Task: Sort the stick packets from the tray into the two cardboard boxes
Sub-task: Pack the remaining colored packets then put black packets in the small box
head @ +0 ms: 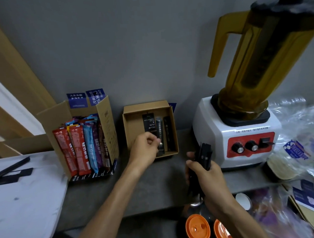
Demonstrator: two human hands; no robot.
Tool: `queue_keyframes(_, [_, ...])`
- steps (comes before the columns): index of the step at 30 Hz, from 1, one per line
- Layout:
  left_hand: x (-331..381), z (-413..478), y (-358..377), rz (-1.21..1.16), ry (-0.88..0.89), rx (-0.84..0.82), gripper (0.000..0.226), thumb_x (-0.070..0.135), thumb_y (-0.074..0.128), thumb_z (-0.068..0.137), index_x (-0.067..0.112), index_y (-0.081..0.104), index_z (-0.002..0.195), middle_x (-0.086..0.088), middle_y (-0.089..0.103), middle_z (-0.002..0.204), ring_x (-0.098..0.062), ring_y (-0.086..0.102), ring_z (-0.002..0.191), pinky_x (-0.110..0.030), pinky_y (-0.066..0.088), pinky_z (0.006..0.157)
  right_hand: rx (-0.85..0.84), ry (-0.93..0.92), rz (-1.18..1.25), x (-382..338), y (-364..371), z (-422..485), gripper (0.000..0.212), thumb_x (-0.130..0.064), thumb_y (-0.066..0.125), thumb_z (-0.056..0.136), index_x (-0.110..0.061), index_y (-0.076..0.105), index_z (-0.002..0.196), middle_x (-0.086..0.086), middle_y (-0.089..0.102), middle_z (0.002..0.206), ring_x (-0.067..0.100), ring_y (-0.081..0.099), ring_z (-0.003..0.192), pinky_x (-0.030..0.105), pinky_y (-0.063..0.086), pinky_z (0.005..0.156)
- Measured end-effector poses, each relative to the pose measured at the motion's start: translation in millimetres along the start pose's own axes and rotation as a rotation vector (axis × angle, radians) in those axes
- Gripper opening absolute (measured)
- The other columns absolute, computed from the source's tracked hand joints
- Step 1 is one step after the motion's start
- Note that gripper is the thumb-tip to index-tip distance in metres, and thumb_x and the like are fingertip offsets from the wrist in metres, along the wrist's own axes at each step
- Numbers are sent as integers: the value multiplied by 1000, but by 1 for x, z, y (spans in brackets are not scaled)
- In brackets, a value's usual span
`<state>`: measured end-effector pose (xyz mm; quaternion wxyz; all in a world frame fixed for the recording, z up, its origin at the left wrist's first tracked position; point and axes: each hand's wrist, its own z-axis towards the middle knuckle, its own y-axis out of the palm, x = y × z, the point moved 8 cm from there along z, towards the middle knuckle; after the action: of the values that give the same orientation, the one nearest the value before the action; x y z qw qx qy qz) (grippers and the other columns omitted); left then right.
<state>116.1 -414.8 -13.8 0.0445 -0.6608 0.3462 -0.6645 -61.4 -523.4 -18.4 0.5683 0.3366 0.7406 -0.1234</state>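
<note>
The left hand (146, 146) reached over the near rim of the small cardboard box (133, 127), its fingers pinched around the lower end of a dark stick packet (159, 135) that lay inside. Two more black packets rested in the same box – a flat one with white lettering (149, 122) and a slim one (167, 131) along the right wall – while the left half of the box floor was bare brown card. The right hand (208, 176) was closed around a bundle of black stick packets (204, 155), held upright just in front of the blender base (244, 132).

Between the two hands ran an open strip of dull grey surface (156, 182), clear to its front edge. Left of the small box, and near it, stood the tall cardboard box (105, 121), its flaps up, packed with glossy red, blue and purple packets (79, 150) standing on end. Farther left sat a white tray (29, 198) with a rounded corner, carrying a couple of black packets (9, 171) near its back edge. The blender was white plastic with a red panel and carried an amber jug (258, 59) – crinkled clear bags (299, 147) crowded the right side. Two orange lids (197, 229) lay below the surface edge.
</note>
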Motion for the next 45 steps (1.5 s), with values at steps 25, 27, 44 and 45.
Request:
queue_keyframes(25, [20,-40,-3,135,299,15,10,31,63,95,25,65,103,9,57,86,1,53,70,-14,40,58,5,-14,-13,-1,-9,4,40,-39,74,81,-4,70,99,24,73,94,38,71,92,51,57,85])
queue_keyframes(27, [22,-65,8,1,249,-192,6,35,63,94,31,68,92,8,64,81,0,58,72,-15,47,62,-22,-71,-68,-10,-4,7,36,-40,75,78,-7,71,91,13,75,86,29,73,87,43,59,79])
queue_keyframes(44, [-2,28,-8,-107,-14,54,12,17,62,97,12,63,108,-2,70,84,-12,70,72,-25,57,70,38,106,12,8,-1,2,25,-31,57,99,-6,60,101,11,59,75,20,60,64,30,52,55])
queue_keyframes(45, [-4,29,-4,-93,-19,52,12,17,63,96,12,63,107,-2,71,82,-12,70,71,-25,58,69,42,132,54,11,-2,1,21,-26,55,100,-6,60,107,11,59,77,20,60,63,30,53,55])
